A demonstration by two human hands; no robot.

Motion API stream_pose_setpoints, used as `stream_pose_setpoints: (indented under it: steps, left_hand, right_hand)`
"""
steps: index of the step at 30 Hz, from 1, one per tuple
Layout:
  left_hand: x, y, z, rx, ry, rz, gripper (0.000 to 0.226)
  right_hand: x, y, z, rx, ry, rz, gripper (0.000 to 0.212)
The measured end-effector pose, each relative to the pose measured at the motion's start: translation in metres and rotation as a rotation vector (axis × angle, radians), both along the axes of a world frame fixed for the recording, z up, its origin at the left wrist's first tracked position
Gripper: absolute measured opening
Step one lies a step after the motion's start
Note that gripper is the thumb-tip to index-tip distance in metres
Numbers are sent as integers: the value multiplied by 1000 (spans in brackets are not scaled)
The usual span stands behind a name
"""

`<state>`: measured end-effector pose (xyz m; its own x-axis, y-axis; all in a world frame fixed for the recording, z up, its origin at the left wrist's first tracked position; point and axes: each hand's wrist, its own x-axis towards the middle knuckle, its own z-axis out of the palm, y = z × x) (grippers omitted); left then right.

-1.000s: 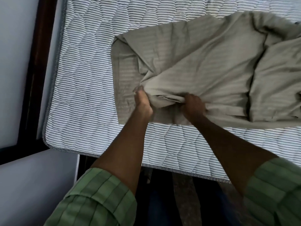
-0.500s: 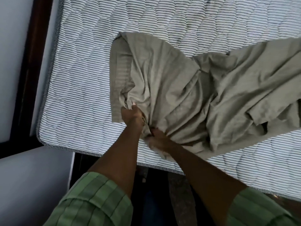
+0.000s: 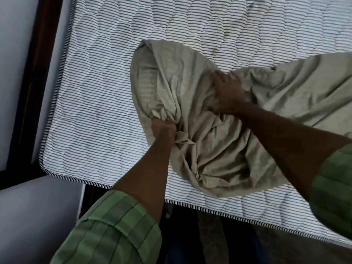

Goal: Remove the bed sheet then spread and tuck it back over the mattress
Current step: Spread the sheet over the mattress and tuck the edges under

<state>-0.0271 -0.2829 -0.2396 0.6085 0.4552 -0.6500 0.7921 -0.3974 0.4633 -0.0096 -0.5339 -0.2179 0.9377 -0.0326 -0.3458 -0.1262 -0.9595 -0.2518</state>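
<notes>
Two hands grasp one crumpled khaki bed sheet (image 3: 219, 149): left hand (image 3: 164, 129) clenches a gathered bunch, right hand (image 3: 229, 94) grips folds beyond it. Beneath both, quilted, black-striped mattress (image 3: 99, 96). No legible writing.

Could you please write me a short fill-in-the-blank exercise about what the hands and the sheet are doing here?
1. The left hand grips a bunched part of the ___.
2. The right hand rests on the bed sheet, farther from the camera than the ___ hand.
3. The mattress cover is ___.

Missing: bed sheet; left; striped
</notes>
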Motion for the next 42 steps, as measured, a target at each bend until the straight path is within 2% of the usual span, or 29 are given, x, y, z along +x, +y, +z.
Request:
stream_pose_setpoints:
  steps: [2,3,5,7,9,10,13,16,17,19,21,22,23,24,25,26,27,29,31,33,37,39,40,42]
  left_hand:
    - [7,-10,-1,-37,90,121,78]
    - [7,-13,0,-53,108,139,83]
    - [11,-13,-3,-141,107,148,81]
    - [20,-3,-15,-220,117,195,70]
    - [42,8,-12,-220,126,169,55]
    - [58,10,-3,-217,107,146,50]
    - [121,15,17,-142,-101,118,56]
    - [202,24,16,-245,-272,123,64]
    - [228,25,18,-253,-348,119,66]
    - [271,20,55,-366,-503,75,73]
    - [300,8,83,-557,-547,7,90]
    - [305,3,92,-618,-541,9,94]
    - [302,3,94,-592,-504,14,86]
    - [295,4,88,-490,-425,-26,76]
    - [282,6,84,-289,-314,-119,67]
    - [267,10,72,-91,-204,-240,63]
    - [251,12,63,12,-118,-354,63]
    - [230,6,46,-70,-74,-519,60]
    - [220,-12,34,-207,-82,-601,63]
    - [215,-28,24,-281,-75,-599,80]
    - [200,-46,9,-326,-112,-530,111]
    - [194,-51,5,-334,-108,-576,110]
    - [193,-51,3,-314,-103,-599,108]
    - [195,-44,-3,-203,-116,-636,100]
  right_hand:
    - [4,22,0,58,138,-101,140]
    - [6,31,-3,95,198,-182,143]
    - [12,51,-4,83,314,-227,135]
    - [18,69,-8,71,389,-156,109]
    - [27,82,-12,167,393,-70,70]
    - [34,88,-11,208,387,-36,57]
    - [66,103,3,383,392,-121,24]
    - [127,118,20,532,248,-246,14]
    - [149,122,24,639,163,-332,7]
    - [193,132,40,971,-64,-516,22]
    - [229,132,41,1121,-245,-442,37]
    - [239,128,42,1083,-286,-378,50]
    - [246,123,38,980,-297,-341,58]
    - [245,115,39,796,-305,-329,63]
    - [239,107,37,589,-324,-347,64]
    - [231,98,34,381,-356,-394,67]
    - [219,85,28,191,-360,-434,75]
    - [199,57,22,-17,-206,-497,104]
    - [184,23,8,-100,56,-570,125]
    - [169,8,5,-184,227,-547,119]
    - [130,38,6,-93,358,-380,53]
    - [110,72,-2,12,369,-347,44]
    - [104,92,-6,150,382,-373,42]
    - [95,135,-9,614,487,-533,33]
